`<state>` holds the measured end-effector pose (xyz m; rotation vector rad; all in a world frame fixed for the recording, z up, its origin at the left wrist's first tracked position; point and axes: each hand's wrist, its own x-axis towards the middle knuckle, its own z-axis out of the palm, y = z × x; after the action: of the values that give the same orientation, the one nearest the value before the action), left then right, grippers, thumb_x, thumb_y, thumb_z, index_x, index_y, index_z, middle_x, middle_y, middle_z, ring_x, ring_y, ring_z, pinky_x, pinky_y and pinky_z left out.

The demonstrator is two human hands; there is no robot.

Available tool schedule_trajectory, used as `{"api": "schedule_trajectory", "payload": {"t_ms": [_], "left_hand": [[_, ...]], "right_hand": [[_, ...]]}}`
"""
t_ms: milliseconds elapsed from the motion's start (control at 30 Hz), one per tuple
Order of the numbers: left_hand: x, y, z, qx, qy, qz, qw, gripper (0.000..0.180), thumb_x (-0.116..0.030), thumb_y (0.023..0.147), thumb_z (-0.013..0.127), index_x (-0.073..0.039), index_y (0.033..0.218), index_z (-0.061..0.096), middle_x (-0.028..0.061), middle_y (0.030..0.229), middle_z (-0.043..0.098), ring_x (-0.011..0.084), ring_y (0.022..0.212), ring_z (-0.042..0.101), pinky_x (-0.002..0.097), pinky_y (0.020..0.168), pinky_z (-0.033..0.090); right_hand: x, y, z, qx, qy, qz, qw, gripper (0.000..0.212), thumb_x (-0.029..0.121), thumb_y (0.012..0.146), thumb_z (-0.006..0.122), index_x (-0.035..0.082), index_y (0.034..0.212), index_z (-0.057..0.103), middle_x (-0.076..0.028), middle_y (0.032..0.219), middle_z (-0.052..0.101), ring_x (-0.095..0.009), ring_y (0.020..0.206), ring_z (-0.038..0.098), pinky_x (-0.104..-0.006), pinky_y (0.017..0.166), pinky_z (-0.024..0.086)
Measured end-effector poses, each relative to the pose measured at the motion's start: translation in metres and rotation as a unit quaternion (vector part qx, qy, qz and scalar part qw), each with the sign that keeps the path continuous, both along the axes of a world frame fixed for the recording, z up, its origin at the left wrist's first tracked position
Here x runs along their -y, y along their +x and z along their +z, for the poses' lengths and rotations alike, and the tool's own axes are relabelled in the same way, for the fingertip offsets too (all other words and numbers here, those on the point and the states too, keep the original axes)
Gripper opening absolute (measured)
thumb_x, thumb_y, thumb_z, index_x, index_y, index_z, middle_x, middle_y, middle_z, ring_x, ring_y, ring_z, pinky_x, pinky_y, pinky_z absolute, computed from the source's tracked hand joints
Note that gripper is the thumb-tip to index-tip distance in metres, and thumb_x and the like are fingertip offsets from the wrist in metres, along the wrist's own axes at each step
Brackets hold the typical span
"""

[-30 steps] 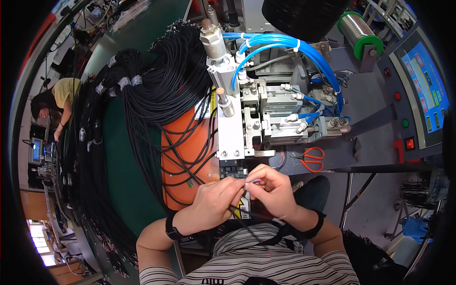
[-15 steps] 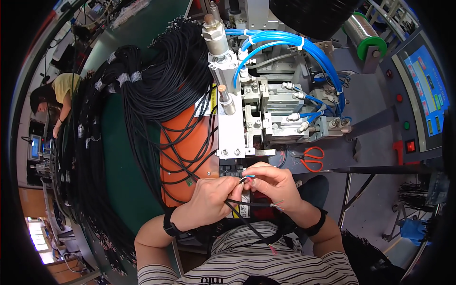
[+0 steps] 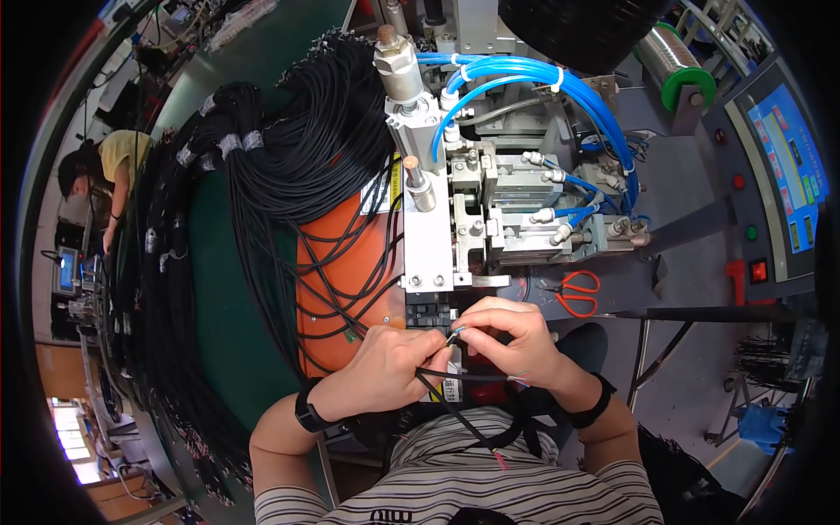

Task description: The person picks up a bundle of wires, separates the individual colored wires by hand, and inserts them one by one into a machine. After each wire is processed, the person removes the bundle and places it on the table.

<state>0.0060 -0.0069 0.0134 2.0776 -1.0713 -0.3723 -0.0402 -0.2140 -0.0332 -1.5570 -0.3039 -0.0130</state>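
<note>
My left hand (image 3: 389,360) is closed on a black cable (image 3: 462,377) near its stripped end. Small coloured wires (image 3: 455,334) stick out between the hands, and my right hand (image 3: 512,341) pinches their tips with thumb and fingers. Another black cable (image 3: 464,420) hangs from below my left hand toward my lap, with pinkish wire ends. Right in front of both hands stands a metal press machine (image 3: 427,245) with pneumatic cylinders and a dark tooling slot at its near edge.
A big bundle of black cables (image 3: 306,166) lies left on an orange panel (image 3: 359,280) and green table (image 3: 223,262). Red-handled scissors (image 3: 577,294) lie right of the machine. Beyond are a wire spool (image 3: 674,66) and a control screen (image 3: 792,166). A co-worker (image 3: 109,175) bends at far left.
My right fingers have closed further over the coloured wires, which are now drawn together; the pink one no longer shows there. My hands remain in nearly the same place.
</note>
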Motion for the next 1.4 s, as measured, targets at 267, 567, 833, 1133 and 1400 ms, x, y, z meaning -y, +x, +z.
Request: {"api": "schedule_trajectory", "payload": {"t_ms": [267, 567, 833, 1133, 1400], "left_hand": [[-0.001, 0.001, 0.0, -0.007, 0.008, -0.019, 1.0, 0.014, -0.009, 0.088, 0.063, -0.003, 0.078, 0.057, 0.0102, 0.06, 0.056, 0.0289, 0.051, 0.057, 0.0363, 0.046, 0.042], [-0.004, 0.005, -0.001, -0.064, -0.025, -0.013, 0.998, 0.011, -0.007, 0.085, 0.063, -0.003, 0.079, 0.054, 0.0103, 0.062, 0.056, 0.0293, 0.054, 0.057, 0.0376, 0.049, 0.042], [-0.005, 0.008, 0.001, -0.084, -0.011, -0.042, 0.996, 0.01, -0.006, 0.084, 0.063, -0.003, 0.079, 0.055, 0.0108, 0.062, 0.056, 0.0297, 0.055, 0.057, 0.0378, 0.05, 0.042], [0.003, -0.01, -0.003, 0.102, 0.058, -0.013, 0.993, 0.004, -0.006, 0.084, 0.065, -0.004, 0.085, 0.061, 0.0074, 0.062, 0.054, 0.0266, 0.051, 0.056, 0.0343, 0.05, 0.045], [-0.004, -0.006, -0.007, 0.265, 0.085, 0.02, 0.96, 0.042, -0.006, 0.075, 0.064, 0.003, 0.115, 0.061, 0.0075, 0.092, 0.056, 0.021, 0.074, 0.059, 0.0326, 0.061, 0.049]], "right_hand": [[0.001, 0.002, 0.001, -0.005, -0.029, 0.017, 0.999, 0.012, -0.003, 0.09, 0.064, -0.005, 0.1, 0.069, -0.008, 0.088, 0.067, -0.01, 0.067, 0.064, -0.0223, 0.056, 0.051], [0.005, 0.005, 0.007, -0.032, 0.008, 0.056, 0.998, 0.013, -0.006, 0.091, 0.06, -0.007, 0.1, 0.069, -0.012, 0.095, 0.067, -0.012, 0.068, 0.064, -0.023, 0.06, 0.052], [0.005, 0.004, 0.001, -0.097, 0.115, 0.09, 0.985, 0.015, -0.007, 0.091, 0.058, -0.007, 0.101, 0.069, -0.012, 0.096, 0.066, -0.012, 0.07, 0.064, -0.023, 0.061, 0.053], [-0.005, -0.001, 0.016, 0.117, -0.259, -0.056, 0.957, 0.002, 0.0, 0.081, 0.068, 0.0, 0.083, 0.067, -0.007, 0.081, 0.064, -0.016, 0.061, 0.064, -0.0261, 0.053, 0.05], [-0.011, 0.005, 0.009, 0.136, -0.4, -0.1, 0.901, 0.008, 0.007, 0.08, 0.066, 0.003, 0.076, 0.061, -0.009, 0.075, 0.058, -0.028, 0.058, 0.061, -0.0373, 0.052, 0.049]]}}
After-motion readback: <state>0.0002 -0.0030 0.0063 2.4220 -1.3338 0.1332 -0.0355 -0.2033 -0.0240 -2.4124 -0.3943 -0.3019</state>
